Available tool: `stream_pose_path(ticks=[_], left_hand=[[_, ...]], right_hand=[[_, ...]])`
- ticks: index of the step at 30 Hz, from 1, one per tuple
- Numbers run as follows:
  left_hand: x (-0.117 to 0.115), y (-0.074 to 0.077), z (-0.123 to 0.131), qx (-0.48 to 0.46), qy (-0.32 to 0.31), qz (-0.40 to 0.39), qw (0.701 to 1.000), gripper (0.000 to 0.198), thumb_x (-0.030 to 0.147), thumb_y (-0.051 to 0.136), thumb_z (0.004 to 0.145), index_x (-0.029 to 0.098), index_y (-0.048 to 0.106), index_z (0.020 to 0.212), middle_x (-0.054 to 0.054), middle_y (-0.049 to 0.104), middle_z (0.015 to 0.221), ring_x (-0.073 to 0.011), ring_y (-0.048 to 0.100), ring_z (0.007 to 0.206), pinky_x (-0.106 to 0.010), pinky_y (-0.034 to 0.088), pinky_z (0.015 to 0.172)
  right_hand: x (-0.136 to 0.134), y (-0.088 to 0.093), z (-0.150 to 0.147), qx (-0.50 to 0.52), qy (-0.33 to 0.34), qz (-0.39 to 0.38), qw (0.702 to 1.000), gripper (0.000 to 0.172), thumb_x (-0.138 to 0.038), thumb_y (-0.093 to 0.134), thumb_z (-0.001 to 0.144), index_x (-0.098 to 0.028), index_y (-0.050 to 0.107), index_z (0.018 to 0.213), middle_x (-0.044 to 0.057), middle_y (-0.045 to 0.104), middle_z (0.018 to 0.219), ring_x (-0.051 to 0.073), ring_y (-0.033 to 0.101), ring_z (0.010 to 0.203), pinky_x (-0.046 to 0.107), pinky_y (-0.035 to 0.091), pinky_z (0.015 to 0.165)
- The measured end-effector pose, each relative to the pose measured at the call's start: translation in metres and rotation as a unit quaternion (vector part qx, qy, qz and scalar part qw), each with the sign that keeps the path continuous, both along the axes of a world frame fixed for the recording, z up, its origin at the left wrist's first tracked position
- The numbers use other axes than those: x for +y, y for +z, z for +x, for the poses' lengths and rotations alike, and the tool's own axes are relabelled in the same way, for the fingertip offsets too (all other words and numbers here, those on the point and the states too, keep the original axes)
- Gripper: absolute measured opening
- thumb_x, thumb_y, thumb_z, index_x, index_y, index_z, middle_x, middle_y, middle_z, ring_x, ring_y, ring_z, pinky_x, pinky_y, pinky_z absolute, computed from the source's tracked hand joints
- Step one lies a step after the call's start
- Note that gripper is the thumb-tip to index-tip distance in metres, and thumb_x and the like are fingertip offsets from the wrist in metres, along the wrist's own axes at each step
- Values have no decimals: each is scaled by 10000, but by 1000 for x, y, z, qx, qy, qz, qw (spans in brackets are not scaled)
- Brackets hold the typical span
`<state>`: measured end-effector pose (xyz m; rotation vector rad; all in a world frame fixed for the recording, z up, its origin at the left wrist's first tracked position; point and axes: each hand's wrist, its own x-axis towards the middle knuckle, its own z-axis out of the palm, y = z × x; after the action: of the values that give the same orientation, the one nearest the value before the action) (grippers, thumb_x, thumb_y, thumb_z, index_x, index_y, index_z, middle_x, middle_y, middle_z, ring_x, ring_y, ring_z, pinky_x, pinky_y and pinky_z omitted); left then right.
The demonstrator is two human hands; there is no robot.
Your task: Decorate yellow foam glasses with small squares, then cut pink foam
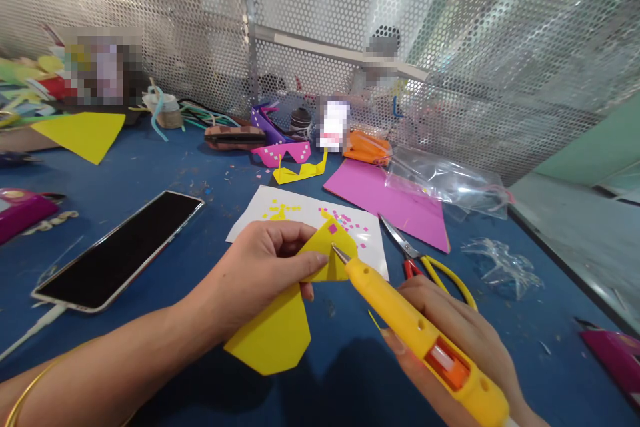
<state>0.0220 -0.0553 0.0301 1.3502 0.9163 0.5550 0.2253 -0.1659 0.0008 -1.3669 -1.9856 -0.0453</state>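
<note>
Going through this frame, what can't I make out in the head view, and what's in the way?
All in the head view:
- Yellow sheet: its middle is hidden by the left hand.
- Yellow glue gun: its rear tip is cut off by the bottom edge.
- Scissors: handles partly hidden behind the right hand.
- Magenta object: cut off by the right edge.
- Bright panel: pixelated, unreadable.

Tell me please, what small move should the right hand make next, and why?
Probably squeeze a small dot of glue: the right hand holds the glue gun with its tip by the yellow sheet, near the pink square, while the left hand holds it.
</note>
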Motion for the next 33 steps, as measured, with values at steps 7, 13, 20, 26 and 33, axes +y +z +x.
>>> stream_pose_path(ticks=[7,13,20,26,33], left_hand=[[-1,-3,1,-1,-9,-15,1000,75,265,688,761,215,742,775,58,631,519,-62,557,446,-132,390,453],[0,-2,0,-4,-5,-12,1000,70,260,673,766,222,732,764,62,632,500,-57,525,410,-133,376,423],[0,0,-1,-3,-6,2,1000,83,250,672,770,219,741,805,62,647,538,-57,554,442,-132,381,435],[0,-2,-1,-5,-18,-10,1000,81,260,675,776,198,728,780,60,636,532,-52,550,445,-130,388,449],[-1,-1,0,17,-19,-15,1000,83,267,675,762,194,714,763,53,624,510,-69,546,440,-152,401,453]], right_hand=[[1,3,-1,-3,-12,35,999,121,-336,478,972,-237,509,910,7,640,737,155,660,618,255,499,485],[2,1,1,-3,-14,45,999,131,-343,463,972,-239,516,914,5,634,719,157,653,606,257,488,467],[2,-1,0,-1,2,22,1000,121,-336,474,966,-236,522,916,7,631,719,156,635,590,263,476,462],[0,4,-1,30,18,8,999,111,-334,491,958,-235,526,922,3,629,758,139,636,605,248,493,481],[-8,11,-2,20,-41,33,998,109,-311,496,951,-261,556,1026,13,675,844,177,683,768,279,574,661]])
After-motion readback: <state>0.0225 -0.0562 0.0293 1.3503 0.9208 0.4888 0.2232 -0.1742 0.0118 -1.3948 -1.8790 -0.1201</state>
